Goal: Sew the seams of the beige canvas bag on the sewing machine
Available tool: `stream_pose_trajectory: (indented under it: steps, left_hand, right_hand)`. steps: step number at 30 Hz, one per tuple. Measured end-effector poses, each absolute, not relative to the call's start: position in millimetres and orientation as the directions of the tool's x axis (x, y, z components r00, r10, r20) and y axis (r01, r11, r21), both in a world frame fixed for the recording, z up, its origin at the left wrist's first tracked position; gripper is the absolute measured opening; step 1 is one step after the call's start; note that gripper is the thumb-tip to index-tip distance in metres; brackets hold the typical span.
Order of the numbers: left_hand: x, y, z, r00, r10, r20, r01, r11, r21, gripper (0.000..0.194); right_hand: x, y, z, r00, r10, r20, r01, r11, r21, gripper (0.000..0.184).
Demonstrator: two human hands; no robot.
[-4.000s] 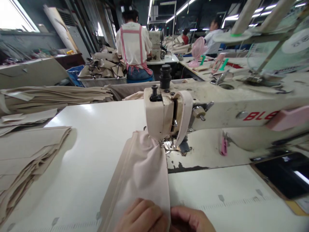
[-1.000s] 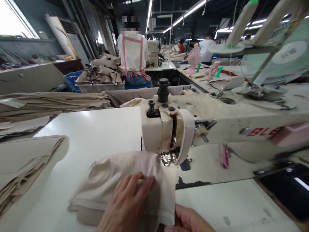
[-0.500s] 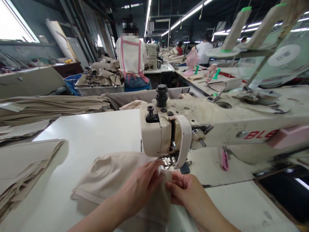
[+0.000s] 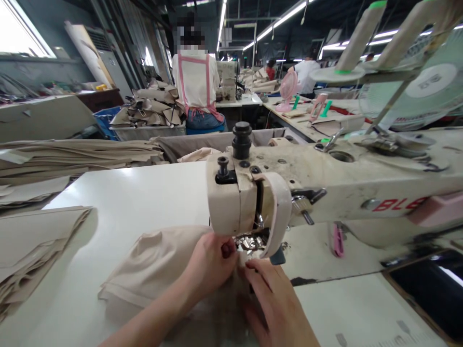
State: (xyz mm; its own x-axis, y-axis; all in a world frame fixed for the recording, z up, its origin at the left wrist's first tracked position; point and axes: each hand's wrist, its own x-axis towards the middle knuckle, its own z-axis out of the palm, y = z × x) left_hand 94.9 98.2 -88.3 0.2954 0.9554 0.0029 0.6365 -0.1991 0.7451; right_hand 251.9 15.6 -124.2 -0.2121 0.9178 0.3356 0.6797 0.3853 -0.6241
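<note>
- The left hand (image 4: 210, 262) rests on a bunched piece of beige fabric (image 4: 155, 262), its fingers (image 4: 226, 248) pinched on the cloth edge just in front of the presser foot (image 4: 251, 242).
- The right hand (image 4: 275, 299) lies just beside the left, fingers narrowed on the same fabric edge; the fingertips of the two hands nearly touch below the needle area.
- The fabric lies on the white counter (image 4: 144, 193), heaped to the left of the machine head and running under the hands to the foot.
- The sewing machine (image 4: 325, 183) is cream-coloured and worn; red letters "BLE" (image 4: 392, 205) show on its arm, the rest of the word hidden by a pink clip-like piece (image 4: 434, 209).
- A pink tool (image 4: 337, 239) lies on the machine bed, well to the right of the hands.
- A dark screen (image 4: 430, 284) sits at the counter's right edge.
- A stack of beige cut pieces (image 4: 32, 246) lies at the left of the counter, apart from the hands.
- Thread cones (image 4: 358, 36) stand above the machine; a pale green fan (image 4: 427, 86) behind them carries a round label, too blurred to read.
- Farther back a person in a white top with pink apron straps (image 4: 195, 77) sits facing away.
</note>
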Motion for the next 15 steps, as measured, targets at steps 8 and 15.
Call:
stream_pose_trajectory:
  steps: [8, 15]
  left_hand:
    - [105, 100, -85, 0.22, 0.975, -0.015, 0.713, -0.15, 0.685, 0.017]
    - [105, 105, -87, 0.173, 0.985, 0.025, 0.709, -0.143, 0.69, 0.013]
  right_hand:
    - [261, 34, -115, -0.464, 0.751, 0.469, 0.737, 0.621, -0.267, 0.046]
    - [261, 40, -115, -0.469, 0.746, 0.474, 0.737, 0.626, -0.256, 0.046]
